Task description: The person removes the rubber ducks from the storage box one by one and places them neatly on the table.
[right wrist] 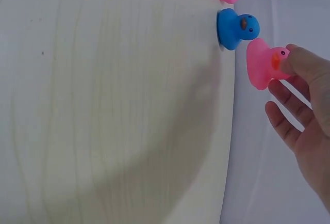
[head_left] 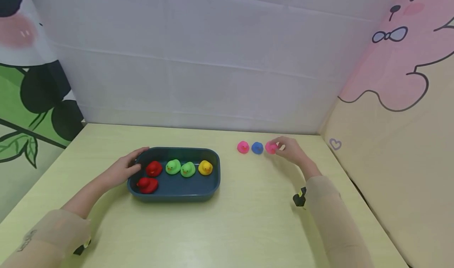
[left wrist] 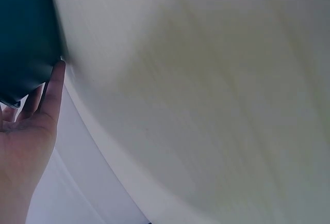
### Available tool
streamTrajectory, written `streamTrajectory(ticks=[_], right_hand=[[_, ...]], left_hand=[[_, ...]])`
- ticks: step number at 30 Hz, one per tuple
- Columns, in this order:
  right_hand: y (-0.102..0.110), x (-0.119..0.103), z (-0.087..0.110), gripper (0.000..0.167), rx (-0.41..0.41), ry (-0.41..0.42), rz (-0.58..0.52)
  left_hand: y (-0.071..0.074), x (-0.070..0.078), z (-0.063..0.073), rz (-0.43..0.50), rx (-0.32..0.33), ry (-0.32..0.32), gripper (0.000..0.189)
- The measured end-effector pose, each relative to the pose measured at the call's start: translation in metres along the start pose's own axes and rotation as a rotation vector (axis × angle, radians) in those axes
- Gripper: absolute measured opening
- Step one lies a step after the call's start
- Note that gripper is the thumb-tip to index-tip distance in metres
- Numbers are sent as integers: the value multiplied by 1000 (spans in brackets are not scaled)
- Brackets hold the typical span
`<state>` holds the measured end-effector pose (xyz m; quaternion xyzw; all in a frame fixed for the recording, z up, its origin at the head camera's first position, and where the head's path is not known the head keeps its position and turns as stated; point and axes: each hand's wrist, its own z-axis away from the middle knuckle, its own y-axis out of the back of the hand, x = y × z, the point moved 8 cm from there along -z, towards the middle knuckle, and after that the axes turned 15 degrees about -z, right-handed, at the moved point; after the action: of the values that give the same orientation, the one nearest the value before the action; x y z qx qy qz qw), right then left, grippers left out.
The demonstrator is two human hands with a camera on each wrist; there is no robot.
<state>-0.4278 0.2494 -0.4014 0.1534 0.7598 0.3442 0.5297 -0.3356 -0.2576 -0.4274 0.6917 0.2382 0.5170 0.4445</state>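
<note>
My left hand (head_left: 124, 166) grips the left end of a dark blue tray (head_left: 181, 197), thumb over the rim and fingers along the outer wall. In the left wrist view, fingers (left wrist: 53, 92) lie against the tray's side (left wrist: 26, 33). At the back right, my right hand (head_left: 291, 149) pinches a pink rubber duck (head_left: 271, 147) between thumb and fingers. The right wrist view shows this pink duck (right wrist: 264, 64) held by its head, tilted and seemingly off the table. Beside it stand a blue rubber duck (head_left: 257, 148) and another pink duck (head_left: 243, 147).
Inside the tray sit two red ducks (head_left: 154, 168), two green ducks (head_left: 188, 169) and a yellow duck (head_left: 205, 168). A pale wooden table (head_left: 234, 228) lies under everything. A white sheet (head_left: 213, 63) rises behind it, and a printed panel (head_left: 397, 153) borders the right side.
</note>
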Motion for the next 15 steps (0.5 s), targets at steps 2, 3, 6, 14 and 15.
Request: streamTrajectory(ticks=[2,3,6,14,15], right_hand=[[-2,3,-1,28,8,-5,6],[-2,4,-1,28,15,-14,4],[-5,8,-1,29,21,-56,-5],[-10,22,0,31,25,-119,4],[-11,24,-1,30,26,-119,2]], left_hand=[[0,0,0,5,-3,0,57],[0,0,0,2,-1,0,57],[0,0,1,-3,3,-7,57],[-2,-1,0,5,-2,-3,57],[-1,-1,0,6,-3,-2,57]])
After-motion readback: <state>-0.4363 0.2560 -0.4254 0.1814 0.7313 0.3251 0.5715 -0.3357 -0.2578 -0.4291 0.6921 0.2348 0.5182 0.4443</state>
